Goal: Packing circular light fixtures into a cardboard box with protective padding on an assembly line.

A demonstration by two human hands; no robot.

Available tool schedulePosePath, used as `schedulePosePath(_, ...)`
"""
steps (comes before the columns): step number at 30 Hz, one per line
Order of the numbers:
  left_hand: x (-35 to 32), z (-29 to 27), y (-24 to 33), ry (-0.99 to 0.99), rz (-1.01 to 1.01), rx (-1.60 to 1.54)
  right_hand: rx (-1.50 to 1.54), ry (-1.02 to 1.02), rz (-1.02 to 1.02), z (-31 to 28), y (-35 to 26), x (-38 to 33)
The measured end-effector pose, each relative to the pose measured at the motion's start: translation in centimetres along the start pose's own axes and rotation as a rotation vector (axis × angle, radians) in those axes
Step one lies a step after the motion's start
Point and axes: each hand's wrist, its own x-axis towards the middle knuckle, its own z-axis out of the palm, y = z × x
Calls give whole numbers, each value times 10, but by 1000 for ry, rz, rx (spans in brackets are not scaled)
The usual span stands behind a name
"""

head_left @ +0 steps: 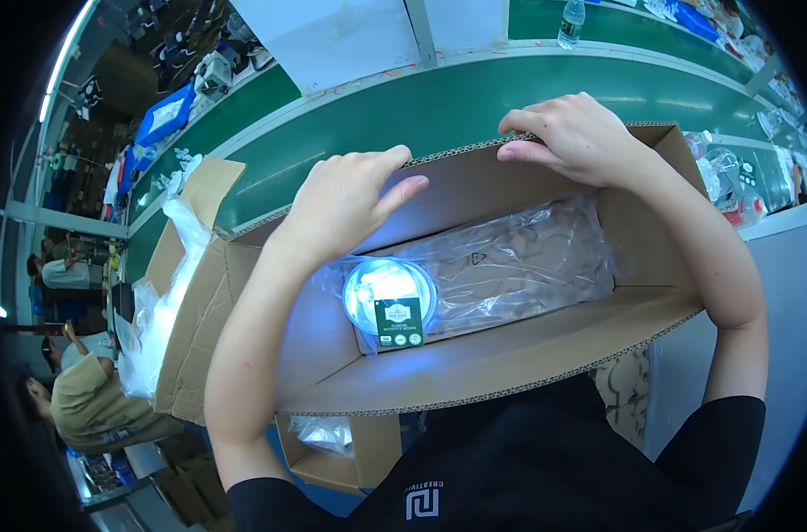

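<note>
An open brown cardboard box (510,355) stands right below me. My left hand (346,199) and my right hand (576,137) both grip the top edge of its far flap (474,182), fingers curled over the edge. Inside lies a flat brown item wrapped in clear plastic (518,266). At its left end sits a round white lit disc with a dark label (390,297).
A green conveyor belt (448,102) runs behind the box, with a clear water bottle (572,22) beyond it. A second open carton lined with a plastic bag (177,293) stands at the left. Another person sits at the far left (84,395). Packaged goods lie at the right (727,173).
</note>
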Motion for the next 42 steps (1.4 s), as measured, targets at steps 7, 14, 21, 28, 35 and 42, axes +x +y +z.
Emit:
schedulePosePath(7,-9,4,2,80,50,-5,1,-17,-1,-1,-3,-4)
schedulePosePath(14,-9,2,4,56,-3,-52,-5,21,-29,2,-2,-3)
schedulePosePath(21,-12,4,2,91,67,-29,3,-2,-15,-1,-4,-4)
schedulePosePath(28,-14,0,7,36,-12,-61,-4,-14,-12,-2,-6,-5)
schedulePosePath(35,-15,2,4,80,58,-28,-12,-13,-13,-1,-6,-6)
schedulePosePath(42,-16,3,4,85,60,-29,-2,23,-36,1,-6,-8)
